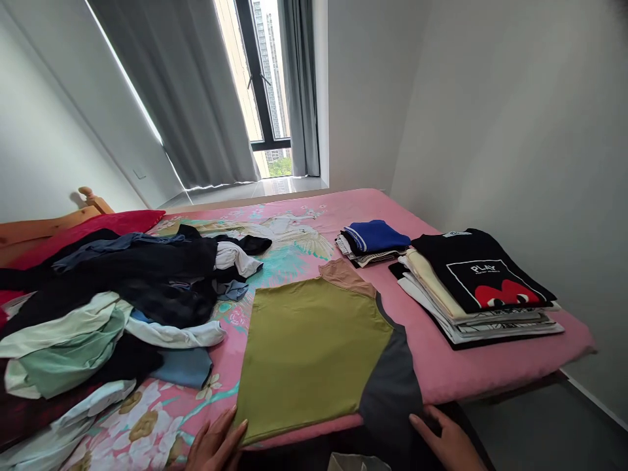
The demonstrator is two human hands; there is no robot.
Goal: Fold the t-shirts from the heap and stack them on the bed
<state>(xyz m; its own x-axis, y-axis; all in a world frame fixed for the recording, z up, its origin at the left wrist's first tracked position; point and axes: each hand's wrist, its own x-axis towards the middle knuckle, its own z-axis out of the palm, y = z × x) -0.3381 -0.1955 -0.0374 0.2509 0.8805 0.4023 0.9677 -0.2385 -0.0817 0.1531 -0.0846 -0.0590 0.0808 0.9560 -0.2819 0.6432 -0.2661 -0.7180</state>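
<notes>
An olive-green T-shirt (314, 353) lies spread flat near the bed's front edge, its hem to the left and its neck to the right. Its dark grey sleeve (395, 379) hangs toward me over the edge, and its tan sleeve (346, 276) points away. At the near hem corner, my left hand (218, 443) rests with fingers stretched and apart. My right hand (447, 439) is beside the end of the grey sleeve, thumb and forefinger apart, the tips at the fabric's edge. Its other fingers are partly hidden.
A loose heap of clothes (161, 275) covers the bed's left side. Folded clothes stand at the right, topped by a black T-shirt (490, 271); a smaller pile with a blue garment (377, 235) sits behind. The pink bed sheet (471, 373) ends near a wall.
</notes>
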